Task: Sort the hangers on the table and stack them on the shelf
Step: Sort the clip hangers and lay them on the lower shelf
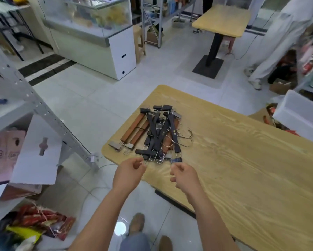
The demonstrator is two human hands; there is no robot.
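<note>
Pale wood-grain table point(242, 160), head view.

- Clip hangers point(157, 131): one tangled pile on the table's near-left corner, close to the edge. Black-barred hangers point(173, 129) lie crossed over one another in the middle and right of the pile. Two brown wooden hangers point(134, 127) lie side by side on its left, metal clips pointing at the table corner. Wire hooks stick out on the right side.
- Left hand point(130, 171): at the near edge of the pile, fingers loosely curled, fingertips right at a black clip. Grip: cannot tell whether it pinches the clip or only touches it; that spot is blurred.
- Right hand point(183, 174): over the table just beside the pile's near-right end, below a dark clip. Grip: fingers loosely curled, nothing held, a small gap to the clip.
- Grey metal shelf point(43, 109): stands left of the table, across a strip of tiled floor; no hangers seen on it.
- Elsewhere: white plastic bin point(300, 115) past the table's right edge; glass display case point(90, 19) and a second table point(222, 20) far behind; a person in white point(279, 42) at upper right.
</note>
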